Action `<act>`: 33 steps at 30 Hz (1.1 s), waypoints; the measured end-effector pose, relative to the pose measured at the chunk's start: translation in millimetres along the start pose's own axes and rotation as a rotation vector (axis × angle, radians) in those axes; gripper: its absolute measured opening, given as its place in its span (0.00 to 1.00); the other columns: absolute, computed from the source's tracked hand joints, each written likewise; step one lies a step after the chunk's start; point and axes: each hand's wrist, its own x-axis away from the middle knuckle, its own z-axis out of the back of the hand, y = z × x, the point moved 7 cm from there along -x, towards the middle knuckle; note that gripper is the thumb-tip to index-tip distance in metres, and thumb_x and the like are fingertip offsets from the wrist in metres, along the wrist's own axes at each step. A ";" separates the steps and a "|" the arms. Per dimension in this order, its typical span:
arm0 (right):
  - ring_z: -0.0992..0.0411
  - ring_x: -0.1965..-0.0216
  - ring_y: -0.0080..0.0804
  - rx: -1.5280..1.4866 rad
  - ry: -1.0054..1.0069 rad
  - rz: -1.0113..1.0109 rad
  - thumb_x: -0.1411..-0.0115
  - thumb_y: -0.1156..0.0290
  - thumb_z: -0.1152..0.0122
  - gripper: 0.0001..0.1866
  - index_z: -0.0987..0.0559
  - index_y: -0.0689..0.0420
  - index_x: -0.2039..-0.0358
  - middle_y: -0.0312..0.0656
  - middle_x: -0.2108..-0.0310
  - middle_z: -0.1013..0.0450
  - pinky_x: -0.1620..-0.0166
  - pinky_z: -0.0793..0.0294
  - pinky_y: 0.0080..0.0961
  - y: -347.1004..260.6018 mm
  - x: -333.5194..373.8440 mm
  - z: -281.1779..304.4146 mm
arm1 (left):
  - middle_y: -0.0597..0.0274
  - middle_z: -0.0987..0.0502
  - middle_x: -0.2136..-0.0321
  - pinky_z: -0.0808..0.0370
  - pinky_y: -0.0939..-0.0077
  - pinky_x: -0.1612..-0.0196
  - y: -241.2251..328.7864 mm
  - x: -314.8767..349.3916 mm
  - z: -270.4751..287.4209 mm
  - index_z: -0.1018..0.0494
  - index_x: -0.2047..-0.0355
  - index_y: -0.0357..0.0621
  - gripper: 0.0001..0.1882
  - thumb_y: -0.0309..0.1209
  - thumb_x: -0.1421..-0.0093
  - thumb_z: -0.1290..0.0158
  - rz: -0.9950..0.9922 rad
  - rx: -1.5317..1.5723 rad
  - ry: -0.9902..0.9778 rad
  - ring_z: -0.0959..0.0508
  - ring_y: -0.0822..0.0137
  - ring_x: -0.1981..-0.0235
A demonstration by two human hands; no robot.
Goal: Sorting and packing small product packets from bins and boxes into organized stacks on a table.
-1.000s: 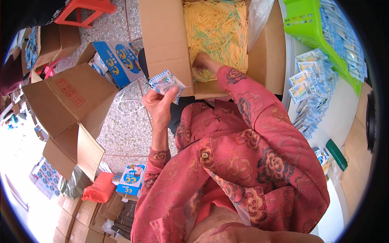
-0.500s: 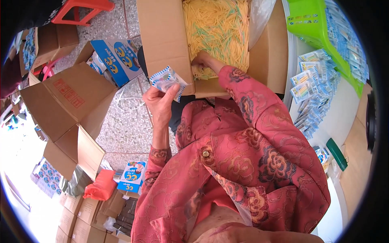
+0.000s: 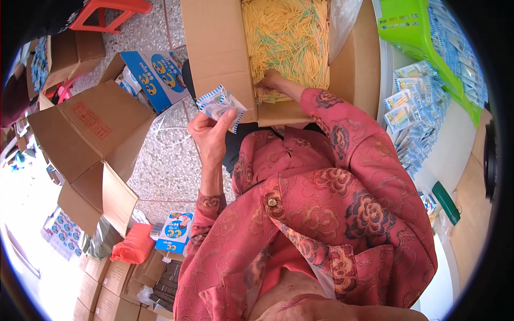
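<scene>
My left hand (image 3: 210, 132) pinches a small clear packet (image 3: 220, 102) with blue-and-white striped edges, thumb on its face. The packet is tilted up beside the box's left flap. Inside an open cardboard box (image 3: 214, 45) lies a heap of thin sticks (image 3: 289, 45), mostly yellow with some pale green. My right hand (image 3: 272, 81) is down at the near left corner of the heap. Its fingers are bent and drawn together, touching the sticks; whatever lies between the fingertips is hidden.
To my right, many filled packets (image 3: 409, 120) lie piled on a white surface beside a green basket (image 3: 404, 27) of similar packets. A green strip-shaped object (image 3: 445, 203) lies nearer. To my left stand an open carton (image 3: 69, 139), a blue printed box (image 3: 155, 80) and a red stool (image 3: 107, 10).
My right hand has shifted slightly right and nearer me within the sticks, and its forearm has swung outward. The left hand and packet have barely moved.
</scene>
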 end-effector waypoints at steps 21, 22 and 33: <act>0.28 0.80 0.25 0.220 -0.110 0.334 0.52 0.68 0.33 0.13 0.25 0.66 0.75 0.41 0.80 0.27 0.76 0.27 0.21 -47.9 47.5 20.0 | 0.65 0.22 0.72 0.28 0.84 0.67 0.5 7.9 -7.7 0.24 0.68 0.35 0.08 0.21 0.51 0.40 0.004 -0.001 -0.052 0.26 0.78 0.72; 0.28 0.80 0.25 0.221 -0.108 0.335 0.52 0.68 0.33 0.13 0.25 0.66 0.75 0.41 0.80 0.27 0.76 0.27 0.21 -51.5 52.0 27.8 | 0.65 0.22 0.72 0.28 0.84 0.67 1.2 8.3 -7.7 0.24 0.68 0.35 0.09 0.21 0.51 0.40 0.004 -0.008 -0.051 0.26 0.78 0.72; 0.32 0.83 0.22 0.166 -0.307 0.048 0.51 0.72 0.35 0.11 0.27 0.65 0.74 0.39 0.82 0.30 0.80 0.32 0.15 -4.2 86.4 45.3 | 0.67 0.23 0.72 0.29 0.85 0.67 4.9 14.5 -25.5 0.24 0.68 0.35 0.08 0.21 0.51 0.40 -0.022 -0.059 -0.177 0.27 0.79 0.72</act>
